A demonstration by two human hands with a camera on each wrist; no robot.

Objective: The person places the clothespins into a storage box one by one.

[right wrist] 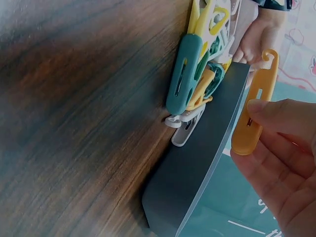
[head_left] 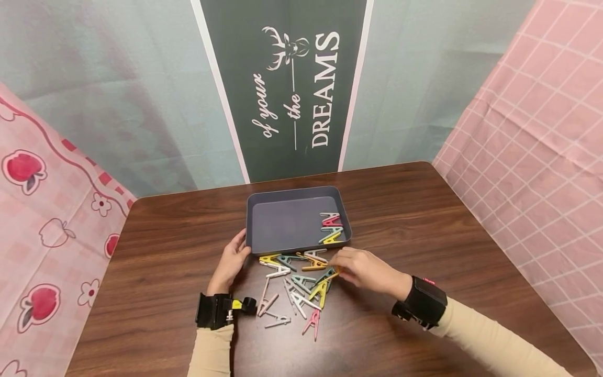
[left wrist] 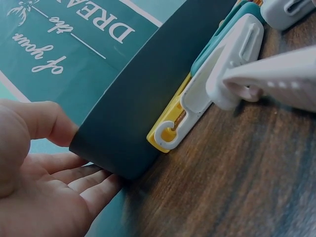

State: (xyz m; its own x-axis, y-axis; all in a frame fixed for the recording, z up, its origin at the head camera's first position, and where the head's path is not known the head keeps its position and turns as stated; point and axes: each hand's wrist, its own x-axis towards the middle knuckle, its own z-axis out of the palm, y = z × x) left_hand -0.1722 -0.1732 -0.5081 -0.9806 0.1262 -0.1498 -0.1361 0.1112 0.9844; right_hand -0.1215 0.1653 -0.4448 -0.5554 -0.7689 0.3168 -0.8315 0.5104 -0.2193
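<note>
A grey tray (head_left: 292, 220) lies on the table with several clothespins (head_left: 331, 229) in a column along its right inner side. My left hand (head_left: 231, 264) grips the tray's near left corner; in the left wrist view the thumb lies at the rim and the fingers are against the outer wall. Between the thumb and fingers of my right hand (head_left: 369, 269) is an orange clothespin (right wrist: 254, 108), pinched clear of the table beside the tray's near right corner. More clothespins in yellow, white, green, orange and pink lie in a loose pile (head_left: 301, 285) before the tray.
The brown wooden table (head_left: 400, 209) reaches back to a hanging curtain (head_left: 292, 94) with printed words. Pink cloths (head_left: 527, 125) hang at both sides. A pink clothespin (head_left: 312, 323) lies nearest the table's front.
</note>
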